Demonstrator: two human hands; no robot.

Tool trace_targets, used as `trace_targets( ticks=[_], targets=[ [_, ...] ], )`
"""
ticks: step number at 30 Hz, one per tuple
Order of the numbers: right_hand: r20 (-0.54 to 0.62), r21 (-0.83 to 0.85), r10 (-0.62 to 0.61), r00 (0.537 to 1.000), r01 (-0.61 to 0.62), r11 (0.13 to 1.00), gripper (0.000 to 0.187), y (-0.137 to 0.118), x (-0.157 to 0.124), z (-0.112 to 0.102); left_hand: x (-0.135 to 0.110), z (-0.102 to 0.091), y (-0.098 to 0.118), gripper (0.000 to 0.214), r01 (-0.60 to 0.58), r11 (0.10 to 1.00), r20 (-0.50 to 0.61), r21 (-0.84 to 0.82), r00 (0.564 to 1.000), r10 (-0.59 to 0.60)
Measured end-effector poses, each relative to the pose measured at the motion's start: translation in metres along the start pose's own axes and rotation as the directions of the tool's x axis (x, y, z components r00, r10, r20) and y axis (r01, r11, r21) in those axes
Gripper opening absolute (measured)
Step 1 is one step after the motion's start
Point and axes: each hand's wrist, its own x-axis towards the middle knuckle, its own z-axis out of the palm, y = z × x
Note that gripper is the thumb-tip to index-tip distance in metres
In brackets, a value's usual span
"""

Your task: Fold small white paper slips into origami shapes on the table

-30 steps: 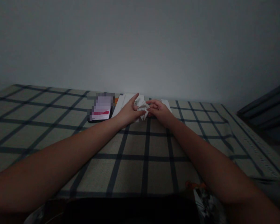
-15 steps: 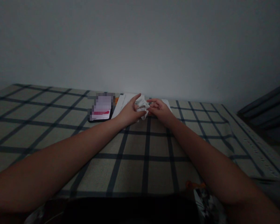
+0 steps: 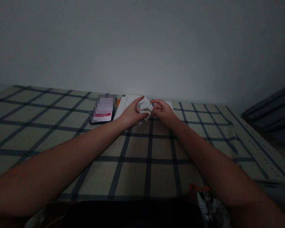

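Observation:
Between my two hands, low over the far part of the table, is a crumpled, folded piece of white paper. My left hand grips its left and near side, the thumb along the front and the index finger stretched up and away. At the paper's right edge, my right hand pinches it with thumb and fingertips, the other fingers curled. Flat white sheets lie on the table beneath and behind the hands. Part of the held paper is hidden by my left fingers.
A phone with a lit, blurred screen lies left of the sheets, with something orange beside it. The checked tablecloth reaches back to a grey wall. Dark folded fabric is at the right. An orange item sits near my right forearm.
The paper between my hands has shifted shape slightly and shows a broader, smoother face. My right fingers have moved a little along its edge; the left hand has barely moved.

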Motion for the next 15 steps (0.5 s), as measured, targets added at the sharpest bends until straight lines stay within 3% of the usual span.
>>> trace_targets(
  ticks=[4,9,15],
  targets=[
    [-0.018,0.030,0.016,1.000,-0.016,0.999,0.041,0.0018,0.0004,0.0007,0.0010,-0.0006,-0.0045,0.091,-0.023,1.000,0.009,-0.013,1.000,0.024],
    [0.044,0.069,0.046,0.998,-0.049,0.996,0.045,-0.0010,-0.0011,0.0017,0.0033,-0.0007,-0.0083,0.092,-0.015,1.000,0.004,0.000,1.000,0.015],
    [-0.007,-0.033,0.013,1.000,-0.013,0.999,0.040,-0.0040,-0.0023,0.0008,0.0006,-0.0009,-0.0002,0.092,-0.007,0.999,-0.001,0.041,1.000,0.007]
  ],
)
